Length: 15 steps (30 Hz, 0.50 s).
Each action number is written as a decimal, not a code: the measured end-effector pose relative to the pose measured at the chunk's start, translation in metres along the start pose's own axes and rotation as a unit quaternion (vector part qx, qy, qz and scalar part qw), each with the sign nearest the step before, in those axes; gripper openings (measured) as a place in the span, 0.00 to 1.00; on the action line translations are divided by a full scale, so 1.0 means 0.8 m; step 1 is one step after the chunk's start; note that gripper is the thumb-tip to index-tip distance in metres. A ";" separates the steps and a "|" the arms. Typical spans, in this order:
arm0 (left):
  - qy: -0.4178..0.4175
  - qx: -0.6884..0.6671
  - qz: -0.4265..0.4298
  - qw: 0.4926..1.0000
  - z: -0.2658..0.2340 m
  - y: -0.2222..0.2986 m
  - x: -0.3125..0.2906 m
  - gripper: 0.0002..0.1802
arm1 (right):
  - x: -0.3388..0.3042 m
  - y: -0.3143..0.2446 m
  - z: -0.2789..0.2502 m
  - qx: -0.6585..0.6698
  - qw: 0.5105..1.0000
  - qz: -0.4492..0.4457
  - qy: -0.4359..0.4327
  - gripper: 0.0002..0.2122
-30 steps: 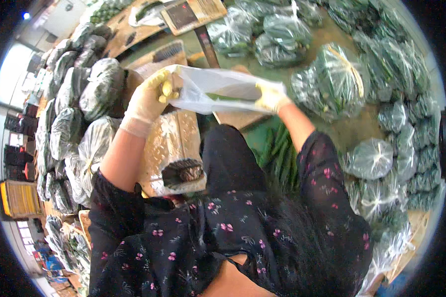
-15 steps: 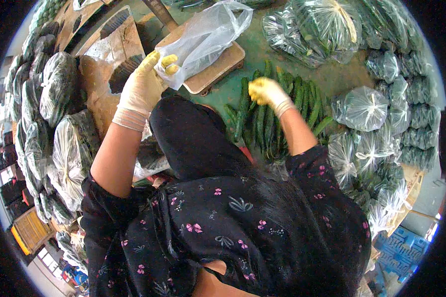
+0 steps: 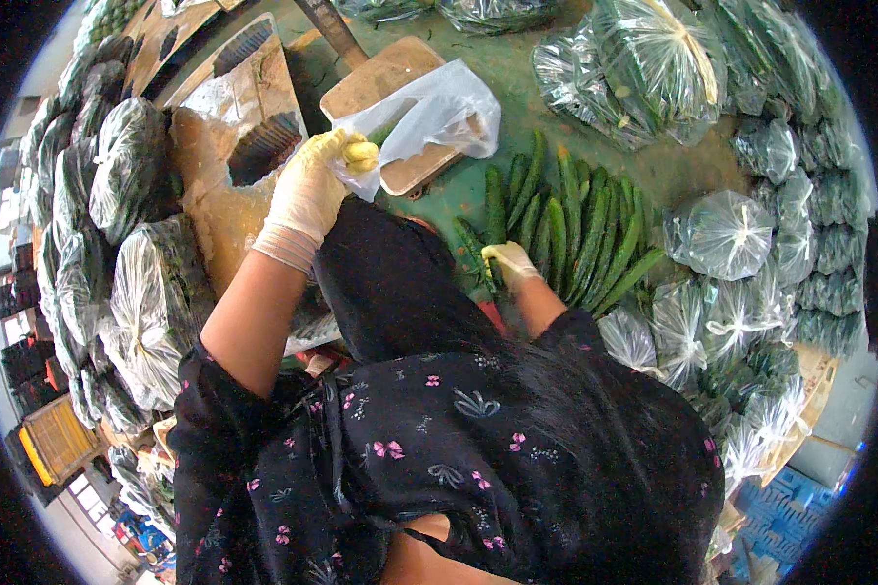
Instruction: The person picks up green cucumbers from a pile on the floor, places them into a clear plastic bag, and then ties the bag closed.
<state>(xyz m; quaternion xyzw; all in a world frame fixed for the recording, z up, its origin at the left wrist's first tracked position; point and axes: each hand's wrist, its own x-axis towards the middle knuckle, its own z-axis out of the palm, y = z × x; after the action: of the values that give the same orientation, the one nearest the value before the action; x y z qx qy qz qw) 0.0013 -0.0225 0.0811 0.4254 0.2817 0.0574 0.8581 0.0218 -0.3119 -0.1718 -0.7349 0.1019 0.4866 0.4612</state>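
Observation:
My left hand (image 3: 324, 175), in a pale glove with yellow fingers, is closed on the edge of a clear plastic bag (image 3: 447, 109). The bag droops away from it, limp and crumpled, across a worn tan platform (image 3: 385, 76) beside a post. On the green surface to the right lies a loose row of long, bumpy green cucumbers (image 3: 595, 229). At the near left end of that row my gloved right hand (image 3: 513, 261) has its fingers bent round a cucumber (image 3: 468, 237), partly hidden by the hand.
Filled, tied clear bags (image 3: 720, 224) crowd the right side, with larger ones (image 3: 658, 63) at the far right. More bagged produce (image 3: 132, 171) is stacked at the left. A stained brown board (image 3: 210, 185) lies between that stack and my left arm. Blue crates (image 3: 785, 517) stand at the lower right.
My right hand has moved nearer to me, from above the cucumbers to their near left end. The bag has sunk from raised and spread to drooping over the platform, still in my left hand.

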 end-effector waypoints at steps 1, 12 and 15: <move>-0.018 -0.017 0.013 1.000 0.000 -0.002 -0.001 0.13 | -0.008 -0.005 -0.015 0.075 0.990 -0.026 -0.112 0.11; 0.006 -0.041 0.034 0.999 0.000 -0.009 0.005 0.20 | -0.129 -0.221 -0.083 0.496 0.715 -0.299 -0.392 0.32; -0.013 -0.007 0.030 0.999 0.028 -0.002 -0.005 0.18 | -0.139 -0.298 -0.071 0.454 0.670 -0.416 -0.414 0.29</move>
<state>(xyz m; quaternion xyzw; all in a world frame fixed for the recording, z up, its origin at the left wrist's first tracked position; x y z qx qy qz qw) 0.0093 -0.0407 0.0923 0.4279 0.2573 0.0795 0.8628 0.1434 -0.2573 0.0620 -0.1239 -0.2072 0.3924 0.8876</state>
